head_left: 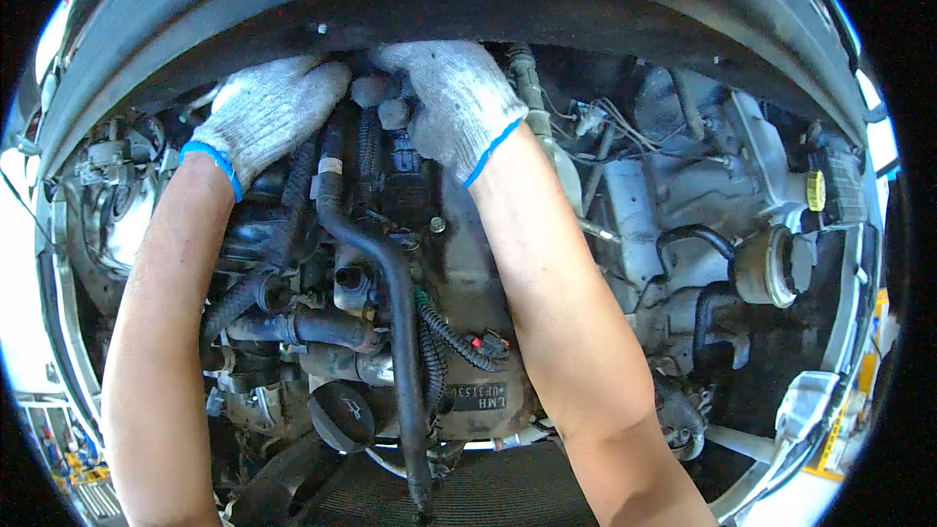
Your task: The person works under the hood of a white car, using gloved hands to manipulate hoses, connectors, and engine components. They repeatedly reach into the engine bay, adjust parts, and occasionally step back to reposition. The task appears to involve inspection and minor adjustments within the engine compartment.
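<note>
Reaching deep under the cowl edge (322, 34), the gloved left hand (268, 112) and right hand (454, 102) press into the cramped gap behind the engine (468, 263), their grip hidden, beside the black hose (390, 273).

Your gloves, left (265, 109) and right (455, 102), are speckled white knit with blue cuff trim. The hose (383, 263) is black, the oil cap (342, 417) black, the reservoir cap (815, 190) yellow, and the connector (477, 341) shows a red tab.
</note>
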Demonstrator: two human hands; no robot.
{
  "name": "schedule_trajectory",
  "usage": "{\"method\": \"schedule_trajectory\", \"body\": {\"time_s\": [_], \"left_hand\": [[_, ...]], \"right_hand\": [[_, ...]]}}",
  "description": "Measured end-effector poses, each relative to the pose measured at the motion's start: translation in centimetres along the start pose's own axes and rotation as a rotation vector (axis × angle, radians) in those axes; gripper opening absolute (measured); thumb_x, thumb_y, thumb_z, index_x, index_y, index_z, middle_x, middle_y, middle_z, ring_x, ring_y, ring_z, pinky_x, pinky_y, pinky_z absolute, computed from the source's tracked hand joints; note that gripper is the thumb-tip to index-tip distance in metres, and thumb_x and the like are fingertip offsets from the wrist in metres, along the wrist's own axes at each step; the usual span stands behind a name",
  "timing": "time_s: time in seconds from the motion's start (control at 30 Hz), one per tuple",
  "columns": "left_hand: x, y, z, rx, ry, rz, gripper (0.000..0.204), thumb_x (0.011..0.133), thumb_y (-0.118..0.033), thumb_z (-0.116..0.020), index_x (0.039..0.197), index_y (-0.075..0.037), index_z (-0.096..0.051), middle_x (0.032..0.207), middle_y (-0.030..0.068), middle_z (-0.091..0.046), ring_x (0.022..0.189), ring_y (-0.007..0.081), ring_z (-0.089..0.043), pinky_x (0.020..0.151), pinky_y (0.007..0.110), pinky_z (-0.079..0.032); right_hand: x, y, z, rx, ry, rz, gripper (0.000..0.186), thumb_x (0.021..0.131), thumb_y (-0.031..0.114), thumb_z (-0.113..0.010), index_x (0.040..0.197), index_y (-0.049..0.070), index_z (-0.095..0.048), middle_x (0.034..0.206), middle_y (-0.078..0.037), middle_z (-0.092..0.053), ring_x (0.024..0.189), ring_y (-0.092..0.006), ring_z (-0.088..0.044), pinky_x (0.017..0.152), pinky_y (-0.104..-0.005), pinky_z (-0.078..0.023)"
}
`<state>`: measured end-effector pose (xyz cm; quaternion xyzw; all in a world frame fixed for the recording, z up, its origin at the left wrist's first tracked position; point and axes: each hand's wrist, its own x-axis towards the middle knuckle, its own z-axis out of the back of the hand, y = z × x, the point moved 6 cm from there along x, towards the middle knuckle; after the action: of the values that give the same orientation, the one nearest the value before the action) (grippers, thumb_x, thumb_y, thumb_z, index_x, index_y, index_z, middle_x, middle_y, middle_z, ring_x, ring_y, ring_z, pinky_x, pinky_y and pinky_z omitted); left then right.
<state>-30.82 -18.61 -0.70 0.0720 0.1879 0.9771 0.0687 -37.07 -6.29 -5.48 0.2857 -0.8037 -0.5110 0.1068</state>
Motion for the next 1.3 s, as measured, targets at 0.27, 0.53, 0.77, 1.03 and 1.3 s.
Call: {"method": "schedule_trajectory", "body": {"time_s": [0.27, 0.53, 0.77, 1.03, 1.3], "left_hand": [[1.2, -0.5, 1.1, -0.320, 0.011, 0.256, 0.034, 0.098, -0.030, -0.051, 0.115, -0.010, -0.073, 0.124, 0.0207, -0.069, 0.115, 0.0404, -0.064, 0.102, 0.048, -0.050], [0.5, 0.0, -0.4, -0.052, -0.035, 0.057, 0.029, 0.097, -0.023, -0.053, 0.115, -0.011, -0.072, 0.122, 0.0190, -0.069, 0.115, 0.0384, -0.065, 0.099, 0.047, -0.052], [0.3, 0.0, -0.1, 0.026, 0.023, 0.036, 0.025, 0.098, -0.018, -0.050, 0.116, -0.010, -0.066, 0.120, 0.0195, -0.069, 0.114, 0.0390, -0.066, 0.092, 0.050, -0.054], [0.8, -0.8, 0.7, 0.031, 0.083, 0.098, 0.025, 0.097, -0.019, -0.050, 0.111, -0.009, -0.068, 0.114, 0.0207, -0.070, 0.113, 0.0411, -0.064, 0.092, 0.051, -0.052], [0.6, 0.2, 1.1, 0.000, 0.190, 0.211, 0.025, 0.096, -0.025, -0.052, 0.108, -0.012, -0.070, 0.109, 0.0218, -0.070, 0.106, 0.0441, -0.064, 0.088, 0.051, -0.051]], "right_hand": [[0.0, 0.0, 0.9, 0.054, -0.042, 0.080, 0.012, 0.097, 0.012, -0.064, 0.105, 0.005, -0.069, 0.088, -0.012, -0.069, 0.061, -0.0188, -0.061, 0.046, -0.0271, -0.042], [-0.1, -0.3, 0.4, 0.058, 0.037, 0.141, 0.019, 0.097, 0.010, -0.062, 0.115, 0.003, -0.065, 0.095, -0.013, -0.070, 0.069, -0.0229, -0.069, 0.048, -0.0300, -0.047], [1.2, -0.8, 1.3, 0.159, 0.185, 0.045, 0.021, 0.099, 0.011, -0.059, 0.112, -0.003, -0.068, 0.091, -0.018, -0.073, 0.070, -0.0260, -0.070, 0.052, -0.0309, -0.053], [3.2, -0.3, 3.0, -0.562, 0.145, 0.398, 0.018, 0.097, 0.011, -0.058, 0.106, 0.000, -0.070, 0.097, -0.019, -0.073, 0.080, -0.0290, -0.071, 0.064, -0.0354, -0.055], [3.7, 1.8, 2.2, -1.008, 0.075, 0.699, 0.022, 0.094, 0.014, -0.057, 0.105, 0.007, -0.076, 0.107, -0.017, -0.075, 0.094, -0.0322, -0.073, 0.080, -0.0433, -0.057]]}}
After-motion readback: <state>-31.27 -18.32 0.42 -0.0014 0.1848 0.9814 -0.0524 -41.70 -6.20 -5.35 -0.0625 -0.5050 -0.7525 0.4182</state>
